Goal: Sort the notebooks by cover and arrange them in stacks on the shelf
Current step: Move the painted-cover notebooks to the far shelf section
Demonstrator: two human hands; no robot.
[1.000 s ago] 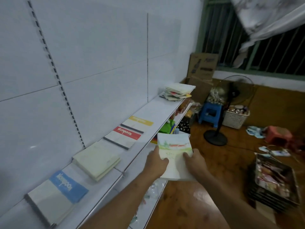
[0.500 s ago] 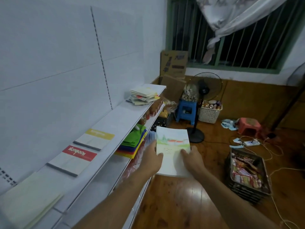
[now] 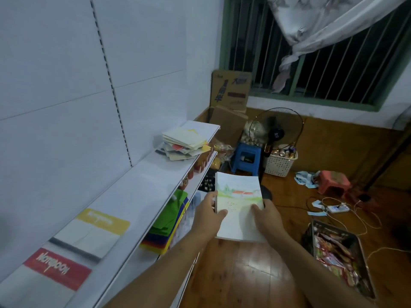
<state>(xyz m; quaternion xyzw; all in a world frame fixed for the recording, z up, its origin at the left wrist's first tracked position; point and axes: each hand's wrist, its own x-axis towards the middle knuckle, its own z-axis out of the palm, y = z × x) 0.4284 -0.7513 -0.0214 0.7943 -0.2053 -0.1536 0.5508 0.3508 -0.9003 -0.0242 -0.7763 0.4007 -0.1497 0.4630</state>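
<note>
Item: landscape-cover notebook (image 3: 239, 210), held off the shelf (image 3: 142, 187) edge in both hands.
Left hand (image 3: 208, 215) grips its 9 o'clock edge, right hand (image 3: 265, 216) its 3 o'clock; red-banded notebook (image 3: 47, 274), yellow-banded notebook (image 3: 93, 232), then loose pile (image 3: 184, 143) at 11 o'clock.

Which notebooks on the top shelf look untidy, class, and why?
The far pile near the shelf's end: its notebooks lie fanned at different angles, edges sticking out. The yellow-banded notebook and red-banded notebook lie flat and square.
</note>
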